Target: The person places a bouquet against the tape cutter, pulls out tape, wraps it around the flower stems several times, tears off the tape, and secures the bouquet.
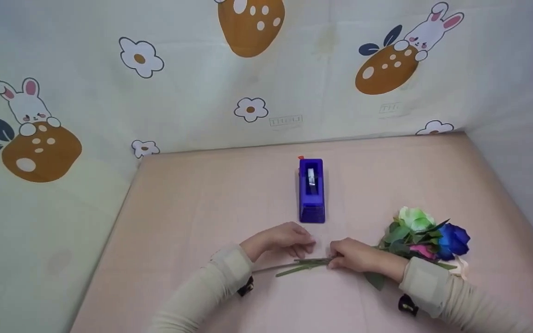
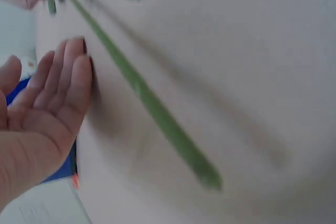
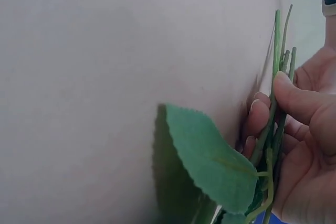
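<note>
Head cam: flower bunch [image 1: 417, 238] is near right, right hand [image 1: 354, 255] gripping its stems [image 1: 310, 263], left hand [image 1: 286, 238] just beside, relaxed, holding nothing. Probably super light, stems stiffish, petals [image 1: 454, 241] soft and crushable, so I'd hold bare stem.

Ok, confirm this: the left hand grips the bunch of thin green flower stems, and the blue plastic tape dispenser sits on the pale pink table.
Wrong one of the two hands: the right hand grips the bunch of thin green flower stems, as the head view shows. The blue plastic tape dispenser does sit on the pale pink table.
</note>
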Motion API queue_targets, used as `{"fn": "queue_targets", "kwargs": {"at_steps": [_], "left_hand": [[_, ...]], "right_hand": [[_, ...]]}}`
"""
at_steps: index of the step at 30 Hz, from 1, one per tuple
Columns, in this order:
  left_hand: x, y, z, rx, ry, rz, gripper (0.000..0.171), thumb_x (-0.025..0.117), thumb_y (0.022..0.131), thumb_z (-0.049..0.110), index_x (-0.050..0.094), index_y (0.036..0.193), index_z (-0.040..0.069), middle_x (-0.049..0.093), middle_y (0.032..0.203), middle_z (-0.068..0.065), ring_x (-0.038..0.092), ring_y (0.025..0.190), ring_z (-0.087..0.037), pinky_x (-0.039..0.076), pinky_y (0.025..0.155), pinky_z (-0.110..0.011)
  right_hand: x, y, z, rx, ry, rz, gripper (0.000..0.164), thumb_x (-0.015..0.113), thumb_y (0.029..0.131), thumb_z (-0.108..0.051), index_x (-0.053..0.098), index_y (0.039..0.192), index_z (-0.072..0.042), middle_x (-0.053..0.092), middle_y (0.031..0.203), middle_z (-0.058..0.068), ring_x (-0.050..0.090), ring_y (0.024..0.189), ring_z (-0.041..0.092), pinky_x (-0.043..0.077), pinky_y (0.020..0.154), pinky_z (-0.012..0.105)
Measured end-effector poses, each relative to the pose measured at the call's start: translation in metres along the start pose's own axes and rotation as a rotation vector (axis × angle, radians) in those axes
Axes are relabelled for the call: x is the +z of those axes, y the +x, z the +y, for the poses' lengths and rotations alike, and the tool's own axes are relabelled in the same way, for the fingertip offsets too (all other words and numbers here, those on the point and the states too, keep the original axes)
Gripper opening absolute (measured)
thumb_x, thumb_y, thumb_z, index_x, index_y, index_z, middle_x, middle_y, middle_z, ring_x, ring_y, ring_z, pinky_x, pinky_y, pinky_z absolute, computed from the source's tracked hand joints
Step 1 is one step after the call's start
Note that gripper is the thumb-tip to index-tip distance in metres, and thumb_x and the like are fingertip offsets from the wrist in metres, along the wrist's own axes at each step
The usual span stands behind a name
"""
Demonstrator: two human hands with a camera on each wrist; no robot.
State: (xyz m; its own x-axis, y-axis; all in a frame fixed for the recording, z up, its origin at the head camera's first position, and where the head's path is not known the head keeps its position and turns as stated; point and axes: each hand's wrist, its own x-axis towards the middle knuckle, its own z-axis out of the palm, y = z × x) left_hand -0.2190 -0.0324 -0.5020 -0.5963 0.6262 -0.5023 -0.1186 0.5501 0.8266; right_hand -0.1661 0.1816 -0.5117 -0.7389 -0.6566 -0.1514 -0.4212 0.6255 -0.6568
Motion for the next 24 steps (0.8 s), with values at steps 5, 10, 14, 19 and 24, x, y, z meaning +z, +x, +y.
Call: {"fn": "queue_targets", "kwargs": {"at_steps": [5,10,14,19,24], "left_hand": [[0.014,0.000,0.001,0.049,0.164,-0.217,0.031,0.044,0.096,0.018,0.061,0.087,-0.006,0.049,0.063,0.003,0.044,0.055,-0.006,0.038,0.056,-0.018],[0.022,0.000,-0.005,-0.015,-0.075,-0.409,0.037,0.034,0.100,0.020,0.055,0.102,-0.010,0.056,0.069,-0.004,0.055,0.053,-0.011,0.046,0.050,-0.022],[0.028,0.000,-0.011,-0.048,-0.187,-0.431,0.033,0.034,0.100,0.027,0.056,0.097,0.002,0.055,0.066,-0.001,0.049,0.048,-0.007,0.041,0.042,-0.021],[0.035,0.001,-0.015,-0.014,-0.209,-0.397,0.028,0.031,0.100,0.025,0.050,0.088,0.007,0.038,0.058,0.005,0.027,0.044,-0.003,0.022,0.039,-0.017],[0.041,-0.001,-0.015,-0.001,-0.209,-0.362,0.027,0.028,0.101,0.024,0.045,0.088,0.007,0.032,0.057,0.005,0.022,0.043,-0.004,0.017,0.039,-0.018]], "right_hand": [[-0.002,-0.001,-0.007,0.003,-0.019,0.005,0.020,0.067,0.081,-0.021,0.055,0.073,-0.007,0.053,0.065,-0.005,0.040,0.058,0.003,0.036,0.053,0.020],[-0.005,-0.003,-0.013,0.004,-0.039,0.016,0.016,0.067,0.081,-0.017,0.056,0.074,-0.008,0.054,0.065,-0.004,0.042,0.058,0.003,0.037,0.052,0.021],[-0.007,-0.005,-0.013,-0.005,-0.087,0.027,0.016,0.067,0.081,-0.014,0.055,0.072,-0.007,0.054,0.065,-0.004,0.041,0.058,0.004,0.037,0.052,0.021],[-0.009,-0.007,-0.012,-0.016,-0.108,0.047,0.018,0.069,0.080,-0.017,0.055,0.073,-0.008,0.055,0.066,-0.003,0.043,0.060,0.005,0.038,0.054,0.022],[-0.012,-0.008,-0.011,-0.013,-0.109,0.050,0.018,0.070,0.079,-0.021,0.056,0.075,-0.010,0.056,0.069,-0.005,0.045,0.064,0.006,0.039,0.057,0.023]]}}
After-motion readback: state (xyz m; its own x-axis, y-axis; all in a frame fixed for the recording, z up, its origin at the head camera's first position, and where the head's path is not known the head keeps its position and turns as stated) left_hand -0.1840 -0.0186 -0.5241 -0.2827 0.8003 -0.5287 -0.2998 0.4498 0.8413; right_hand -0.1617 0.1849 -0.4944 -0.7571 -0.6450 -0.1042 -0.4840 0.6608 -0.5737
